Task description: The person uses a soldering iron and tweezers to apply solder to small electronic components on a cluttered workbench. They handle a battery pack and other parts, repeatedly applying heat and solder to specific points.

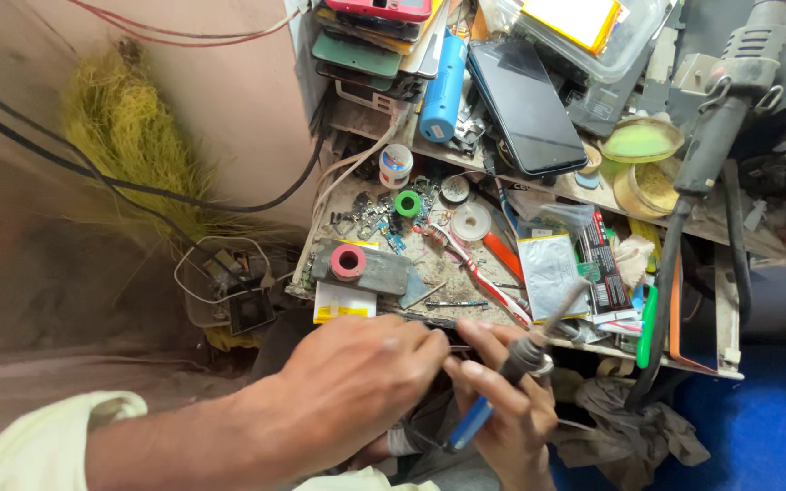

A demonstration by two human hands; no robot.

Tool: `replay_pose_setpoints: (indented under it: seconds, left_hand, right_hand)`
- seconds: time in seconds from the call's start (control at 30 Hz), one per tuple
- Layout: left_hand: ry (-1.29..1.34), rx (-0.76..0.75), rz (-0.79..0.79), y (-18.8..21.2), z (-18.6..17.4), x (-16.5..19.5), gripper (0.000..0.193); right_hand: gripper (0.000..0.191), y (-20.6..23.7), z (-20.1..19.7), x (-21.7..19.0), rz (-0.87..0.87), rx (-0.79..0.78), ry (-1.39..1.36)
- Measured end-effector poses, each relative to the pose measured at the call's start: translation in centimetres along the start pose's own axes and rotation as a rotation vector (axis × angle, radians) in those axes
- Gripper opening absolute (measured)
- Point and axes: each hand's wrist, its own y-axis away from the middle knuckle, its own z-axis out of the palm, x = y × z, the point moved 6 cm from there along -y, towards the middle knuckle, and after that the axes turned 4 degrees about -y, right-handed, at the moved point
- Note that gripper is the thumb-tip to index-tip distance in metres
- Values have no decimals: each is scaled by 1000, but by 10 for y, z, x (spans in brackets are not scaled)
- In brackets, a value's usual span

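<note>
Two hands: right hand (502,400) grips soldering iron (516,359), left hand (357,382) just beside, grip unclear.

Head camera, single view, looking steeply down and forward.

Lens is sitting close above the person's own left hand (357,382) and right hand (507,400), both low in the middle of the frame. View is tilting, so the cluttered desk (429,264) is running diagonally up to the right. A pinkish wall (229,100) is filling the upper left; blue floor (766,418) is showing at lower right. No second view is sharing the scene.
</note>
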Motion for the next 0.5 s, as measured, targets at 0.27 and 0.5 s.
replay_pose_setpoints:
  seconds: [0.27, 0.5]
  left_hand:
    - [-157, -220, -6, -23, 0, -2, 14]
    - [-224, 178, -187, -52, -36, -106, 32]
  right_hand:
    - [39, -6, -5, 7, 78, 57, 12]
    - [35, -11, -27, 24, 151, 152, 158]
